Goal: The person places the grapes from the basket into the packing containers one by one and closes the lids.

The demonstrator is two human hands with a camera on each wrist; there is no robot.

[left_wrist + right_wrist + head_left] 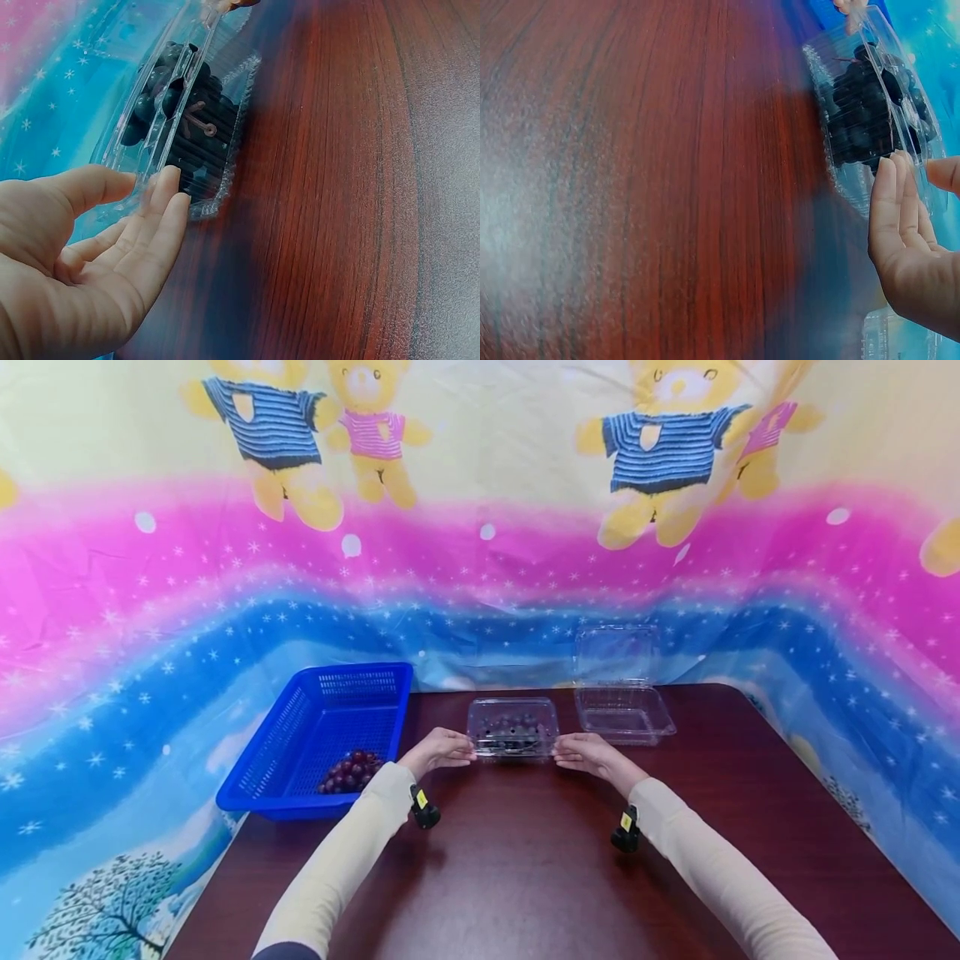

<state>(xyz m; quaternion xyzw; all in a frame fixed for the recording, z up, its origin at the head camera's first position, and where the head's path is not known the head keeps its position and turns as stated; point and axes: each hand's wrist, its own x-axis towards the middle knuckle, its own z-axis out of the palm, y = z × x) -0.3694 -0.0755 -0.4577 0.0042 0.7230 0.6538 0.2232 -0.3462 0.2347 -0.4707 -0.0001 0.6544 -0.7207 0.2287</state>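
Pinches the lidded clear box, right of the blue basket, at opposite ends with the grip of left hand and right hand, presumably to balance its load of dark grapes.

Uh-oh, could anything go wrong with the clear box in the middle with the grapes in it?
Maybe! The left grip and right grip hold the box just by their fingertips, near its front corners, so it might slip. I can't tell if the lid is snapped tight; if not, it could pop up and let grapes roll out. Also, the open box sits near the right grip, so it might get bumped.
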